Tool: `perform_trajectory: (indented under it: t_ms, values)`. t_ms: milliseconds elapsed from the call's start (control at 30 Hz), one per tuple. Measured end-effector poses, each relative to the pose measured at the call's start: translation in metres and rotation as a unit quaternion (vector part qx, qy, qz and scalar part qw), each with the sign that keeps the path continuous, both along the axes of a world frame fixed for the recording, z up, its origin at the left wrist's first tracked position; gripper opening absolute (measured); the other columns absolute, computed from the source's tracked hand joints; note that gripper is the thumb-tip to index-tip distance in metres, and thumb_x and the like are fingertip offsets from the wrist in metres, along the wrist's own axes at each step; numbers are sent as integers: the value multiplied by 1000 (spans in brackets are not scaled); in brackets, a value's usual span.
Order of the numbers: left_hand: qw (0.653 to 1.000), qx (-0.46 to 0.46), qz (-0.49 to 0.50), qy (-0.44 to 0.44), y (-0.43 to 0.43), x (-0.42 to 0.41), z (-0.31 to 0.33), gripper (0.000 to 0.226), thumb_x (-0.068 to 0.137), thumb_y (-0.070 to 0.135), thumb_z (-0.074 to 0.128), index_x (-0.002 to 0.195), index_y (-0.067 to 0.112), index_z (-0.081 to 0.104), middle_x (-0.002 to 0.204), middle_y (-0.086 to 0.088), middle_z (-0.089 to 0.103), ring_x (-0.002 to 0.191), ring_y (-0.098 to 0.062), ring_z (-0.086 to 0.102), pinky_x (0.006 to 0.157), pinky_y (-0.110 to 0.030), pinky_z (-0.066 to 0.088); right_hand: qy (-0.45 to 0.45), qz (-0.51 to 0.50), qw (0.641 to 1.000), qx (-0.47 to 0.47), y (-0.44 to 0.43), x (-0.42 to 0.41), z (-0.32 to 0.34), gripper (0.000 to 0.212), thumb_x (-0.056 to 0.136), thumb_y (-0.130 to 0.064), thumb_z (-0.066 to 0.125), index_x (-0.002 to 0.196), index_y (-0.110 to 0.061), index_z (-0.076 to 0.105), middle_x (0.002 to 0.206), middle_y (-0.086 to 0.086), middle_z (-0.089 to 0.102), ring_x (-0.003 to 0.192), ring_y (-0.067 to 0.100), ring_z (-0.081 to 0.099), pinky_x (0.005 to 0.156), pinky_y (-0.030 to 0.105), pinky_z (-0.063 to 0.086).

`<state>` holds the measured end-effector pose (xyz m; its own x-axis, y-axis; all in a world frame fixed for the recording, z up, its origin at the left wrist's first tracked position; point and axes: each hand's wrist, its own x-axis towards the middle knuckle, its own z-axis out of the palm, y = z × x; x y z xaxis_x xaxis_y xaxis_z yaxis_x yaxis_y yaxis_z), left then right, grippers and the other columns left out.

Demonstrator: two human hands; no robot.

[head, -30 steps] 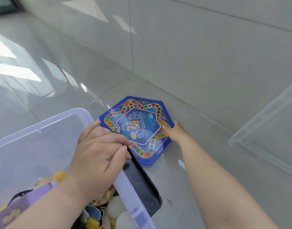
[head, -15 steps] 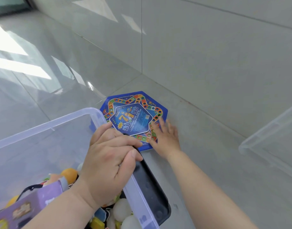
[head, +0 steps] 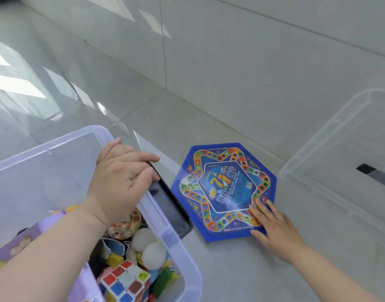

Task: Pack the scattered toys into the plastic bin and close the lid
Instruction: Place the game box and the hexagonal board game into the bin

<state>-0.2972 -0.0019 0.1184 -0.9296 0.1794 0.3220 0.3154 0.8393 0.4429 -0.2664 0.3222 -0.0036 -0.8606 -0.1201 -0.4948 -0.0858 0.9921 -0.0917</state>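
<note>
Head view puts the left grip on the side rim of the plastic bin. Its fingers and thumb are curled over the rim where the black handle hangs, clamped there to steady the bin. The right grip is spread flat with its fingers straight, holding nothing and pressing on the nearest corner of the blue hexagonal game board.

That board lies flat on the floor between the two grips, just beside the handle and outside the bin. Below the left grip's wrist the bin already holds a puzzle cube, white balls and a purple box. The clear lid rests on the floor beyond the right grip, just beside the board's far edge. I cannot tell whether they touch.

The step in hand looks like collecting the board, with packing otherwise well along. A thin board flat on smooth tile offers no edge to take, so the right grip probably needs to drag or tip it until fingertips can get underneath. The board is wide, so it likely has to go in tilted on top of the toys. Closing the lid comes after that.
</note>
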Motion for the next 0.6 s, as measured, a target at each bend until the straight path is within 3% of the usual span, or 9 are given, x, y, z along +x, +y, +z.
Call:
perform_trajectory:
  t_ms: [67,100,133,167,267,367,467,533,600]
  values:
    - [998,-16,12,-67,4,3,12,55,68,48,24,65,25,74,97,23,57,97,1,40,101,0,-8,35,9,999,7,35,36,-4,107,64,-81,-10,144,-21,26,150,-12,-2,133,-9,-28,112,39,26]
    - [994,-38,23,-101,9,5,20,62,64,54,18,74,29,74,100,25,53,104,2,38,103,-4,-9,55,0,998,6,47,52,-1,98,73,-77,-7,141,-20,35,149,-19,3,135,-7,-27,68,27,56]
    - [989,-65,33,-130,16,9,25,68,62,57,14,85,31,73,103,25,53,113,-1,38,106,-9,-8,73,-13,997,1,56,66,1,87,80,-73,3,142,-20,31,149,-22,-5,137,-4,-23,92,-5,-18]
    - [984,-94,37,-149,28,13,29,69,66,55,13,97,31,70,109,22,55,121,-5,38,107,-15,-4,100,-34,994,-24,62,80,0,76,85,-66,18,146,-22,22,150,-22,-10,140,1,-18,114,20,9]
    - [974,-150,-14,-169,91,30,34,51,86,35,23,124,24,55,135,7,52,131,-13,38,104,-21,10,69,-269,943,-183,63,105,1,52,92,-18,52,141,-16,34,157,1,10,145,18,7,115,28,14]
    - [943,-38,-64,-324,166,45,18,41,96,15,35,136,19,39,145,2,38,133,-17,35,101,-20,25,121,-452,831,-300,66,106,-1,45,89,-2,52,133,-5,42,144,14,36,135,29,33,110,40,30]
    - [893,86,36,-441,207,42,-37,36,90,9,43,126,10,44,135,-12,48,122,-28,47,102,-35,42,92,-549,738,-382,71,101,4,35,91,-1,48,125,-8,44,112,8,54,102,25,54,78,33,49]
    - [850,110,162,-489,214,45,-80,44,87,14,47,130,8,39,135,-14,47,123,-31,46,103,-41,41,71,-563,713,-411,74,98,8,33,92,-3,47,124,-11,43,106,6,53,92,21,54,61,23,47]
    - [828,111,236,-496,216,58,-110,56,86,18,51,137,6,31,141,-14,39,130,-31,39,108,-40,35,58,-559,715,-415,79,98,1,33,92,-4,47,124,-12,44,107,7,55,92,21,56,59,20,45]
